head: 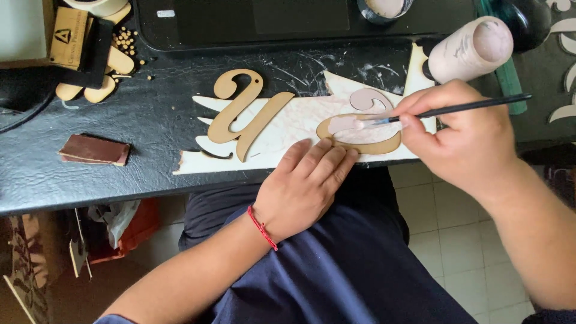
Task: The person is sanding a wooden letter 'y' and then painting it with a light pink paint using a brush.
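Wooden cutout letter (360, 139) half-coated in pale pink, lying on our white backing sheet (282, 129) at the black table's (90, 174) near edge.
Our right hand (462, 138) pinches a thin paintbrush (456, 109), its bristles on the letter; our left hand (306, 183) presses flat, fingers unclenched, steadying the letter's lower edge. An unpainted cutout (243, 117) lies just left.

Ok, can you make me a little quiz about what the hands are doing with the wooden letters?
1. True or false: the right hand holds a paintbrush.
2. What does the left hand press on: A) the paint bottle, B) the wooden letter being painted, C) the sandpaper block?
3. Fill in: the unpainted wooden letter lies to the ___ of the painted one in the picture.

Key: 1 true; 2 B; 3 left.
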